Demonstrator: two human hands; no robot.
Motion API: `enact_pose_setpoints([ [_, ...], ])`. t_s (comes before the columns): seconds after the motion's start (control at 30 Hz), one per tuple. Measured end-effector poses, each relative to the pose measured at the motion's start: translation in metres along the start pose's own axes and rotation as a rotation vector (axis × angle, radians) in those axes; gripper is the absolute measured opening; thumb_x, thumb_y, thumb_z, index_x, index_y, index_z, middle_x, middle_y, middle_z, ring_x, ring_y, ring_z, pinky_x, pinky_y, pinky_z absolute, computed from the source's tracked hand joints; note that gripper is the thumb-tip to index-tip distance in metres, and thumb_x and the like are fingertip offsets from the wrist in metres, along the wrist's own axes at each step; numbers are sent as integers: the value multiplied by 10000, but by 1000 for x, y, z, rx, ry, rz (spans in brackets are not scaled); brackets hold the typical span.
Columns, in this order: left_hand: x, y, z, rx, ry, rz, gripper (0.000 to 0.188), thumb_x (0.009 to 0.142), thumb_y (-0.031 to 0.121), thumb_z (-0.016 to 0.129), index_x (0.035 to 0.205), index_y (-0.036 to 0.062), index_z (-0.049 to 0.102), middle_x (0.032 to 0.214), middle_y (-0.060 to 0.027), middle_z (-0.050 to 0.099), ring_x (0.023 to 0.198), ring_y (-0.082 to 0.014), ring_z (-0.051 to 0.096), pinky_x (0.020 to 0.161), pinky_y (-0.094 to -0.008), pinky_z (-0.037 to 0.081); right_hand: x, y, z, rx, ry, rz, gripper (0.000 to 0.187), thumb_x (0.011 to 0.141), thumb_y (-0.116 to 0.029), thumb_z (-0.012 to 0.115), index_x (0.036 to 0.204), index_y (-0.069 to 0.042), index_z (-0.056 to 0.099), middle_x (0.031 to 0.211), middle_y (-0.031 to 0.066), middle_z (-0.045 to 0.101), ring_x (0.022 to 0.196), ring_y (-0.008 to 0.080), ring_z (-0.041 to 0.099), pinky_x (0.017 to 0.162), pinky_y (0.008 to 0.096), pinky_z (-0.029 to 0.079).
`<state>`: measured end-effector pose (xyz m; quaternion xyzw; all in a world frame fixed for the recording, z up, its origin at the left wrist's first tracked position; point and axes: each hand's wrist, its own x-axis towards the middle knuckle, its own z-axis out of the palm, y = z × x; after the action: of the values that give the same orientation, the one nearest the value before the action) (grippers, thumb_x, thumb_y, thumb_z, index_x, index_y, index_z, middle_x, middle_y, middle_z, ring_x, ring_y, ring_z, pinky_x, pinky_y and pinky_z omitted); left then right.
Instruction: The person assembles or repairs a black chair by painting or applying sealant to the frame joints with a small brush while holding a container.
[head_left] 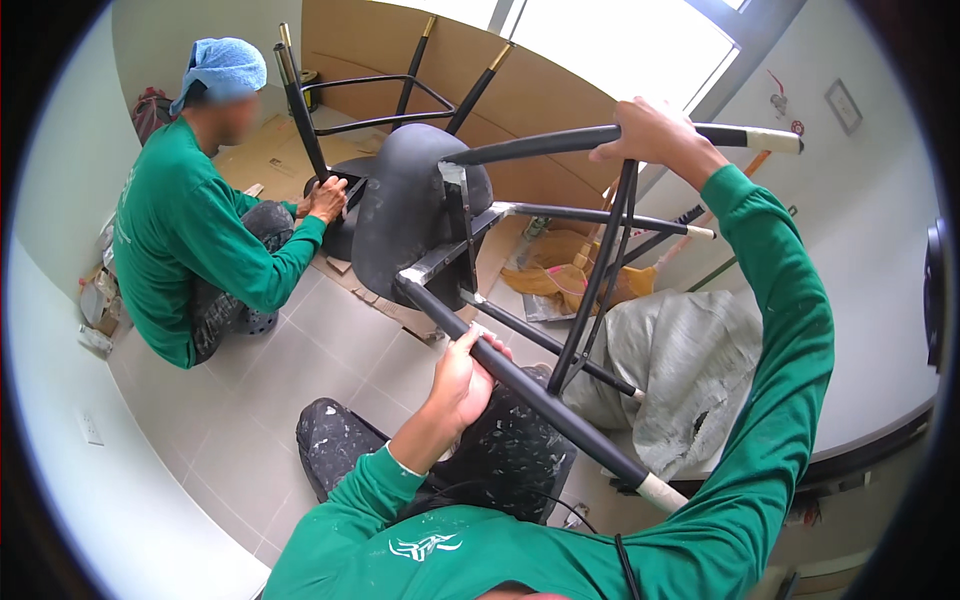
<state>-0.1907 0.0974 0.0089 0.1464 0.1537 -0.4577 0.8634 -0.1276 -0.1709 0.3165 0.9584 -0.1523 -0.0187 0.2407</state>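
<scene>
A black bar stool is tipped over in front of me, its padded seat to the left and its legs reaching right. Masking in a pale colour wraps the leg tips. My left hand is closed around the nearest leg, a little below the seat frame. Farther off, my right hand grips the upper leg close to where the footrest bar joins it. Whitish smears mark the metal brackets under the seat.
At the left a co-worker crouches, hands on a leg of another upturned stool. A grey-white woven sack and a yellow bag lie to the right. Cardboard leans under the window.
</scene>
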Motion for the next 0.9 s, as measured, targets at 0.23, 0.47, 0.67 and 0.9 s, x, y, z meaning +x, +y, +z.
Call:
enact_pose_setpoints([
  [0.23,64,25,-3,5,98,-106,195,1073,194,514,1011,11,489,926,-91,536,871,-221,565,867,-425,553,53,7,44,-3,-5,-54,620,728,-549,826,846,55,751,752,188,719,683,336,714,658,438,592],
  [0.47,136,52,-26,21,163,-253,251,1085,208,461,971,-7,523,881,-113,577,844,-257,599,877,-433,560,120,9,97,-39,-62,-162,573,741,-559,825,861,-1,776,779,147,741,749,328,739,698,429,597],
  [0.67,177,88,-39,11,282,-374,283,1084,239,466,947,-4,515,849,-105,569,792,-240,592,807,-396,565,179,-12,120,-46,-134,-190,522,758,-549,813,847,-35,784,761,104,742,743,287,743,724,395,597],
  [0.9,195,90,-26,118,363,-363,285,1093,272,489,960,20,509,870,-93,531,764,-220,566,732,-378,570,188,-7,133,-69,-167,-117,521,768,-557,810,862,-44,793,768,107,748,770,294,747,748,404,602],
])
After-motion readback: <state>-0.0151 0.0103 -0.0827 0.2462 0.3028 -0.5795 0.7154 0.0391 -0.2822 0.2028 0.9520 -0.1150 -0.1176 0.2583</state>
